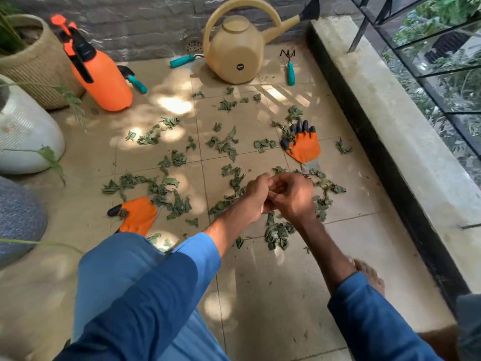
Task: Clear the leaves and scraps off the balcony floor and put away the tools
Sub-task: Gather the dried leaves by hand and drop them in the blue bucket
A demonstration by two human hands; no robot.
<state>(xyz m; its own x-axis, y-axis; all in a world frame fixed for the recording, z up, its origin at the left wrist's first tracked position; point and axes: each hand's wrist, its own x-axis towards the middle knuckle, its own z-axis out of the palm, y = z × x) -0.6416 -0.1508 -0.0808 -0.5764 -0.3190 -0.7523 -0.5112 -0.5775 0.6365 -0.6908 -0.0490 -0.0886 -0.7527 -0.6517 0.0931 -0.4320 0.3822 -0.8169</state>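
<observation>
Blue-sleeved, the left hand (pixel 256 196) and right hand (pixel 294 198) meet low over the floor (pixel 260 295), fingers curled together; whether they pinch a scrap I cannot tell. Leaves (pixel 277 233) lie scattered beneath and beyond. I'd rake them into one heap before lifting, then collect the orange glove (pixel 304 148), sprayer (pixel 104 79) and watering can (pixel 234 53).

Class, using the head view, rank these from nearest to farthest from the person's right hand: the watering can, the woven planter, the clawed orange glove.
1. Clawed orange glove, just beyond the right hand.
2. Watering can, by the back wall.
3. Woven planter, far left corner.
</observation>
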